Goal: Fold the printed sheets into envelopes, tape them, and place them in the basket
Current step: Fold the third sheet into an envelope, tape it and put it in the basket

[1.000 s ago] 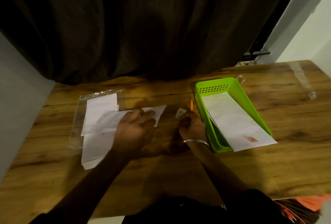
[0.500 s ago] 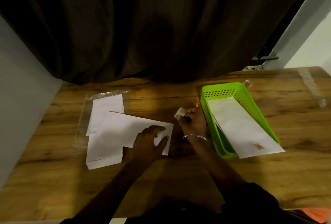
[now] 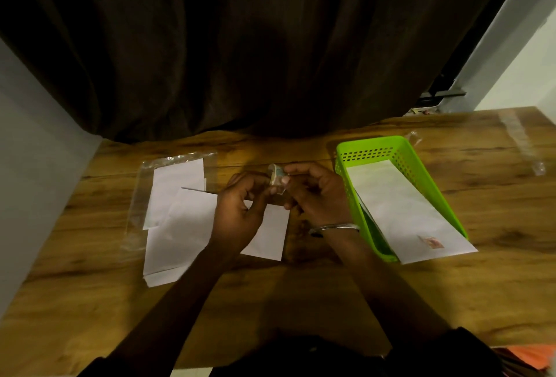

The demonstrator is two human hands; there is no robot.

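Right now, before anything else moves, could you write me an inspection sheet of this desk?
Surface: wooden table, dimly lit.
Job's things: white sheet lying under the hands and over a stack of sheets; green basket holding one envelope that overhangs its near rim; small tape roll.
Clutter: clear plastic sleeve under the stack; clear strip on the table's far right.
Hands: left hand and right hand both pinch the tape roll above the sheet.
Cables: nothing seen.
Surroundings: dark curtain behind the table; grey wall at left.
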